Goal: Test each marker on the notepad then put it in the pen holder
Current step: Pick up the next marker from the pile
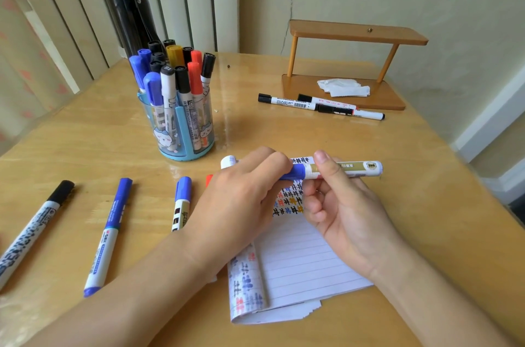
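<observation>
The marker (pixel 355 168) is held level above the notepad (pixel 298 261), axis left–right; left hand (pixel 244 199) fingers are clamped on its cap end, right hand (pixel 341 213) fingers on the barrel.

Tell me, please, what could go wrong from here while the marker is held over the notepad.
The left hand grips the blue cap while the right hand holds the marker; a jerky pull could smear ink across the notepad. The pen holder looks crowded, so another marker might jam.
</observation>
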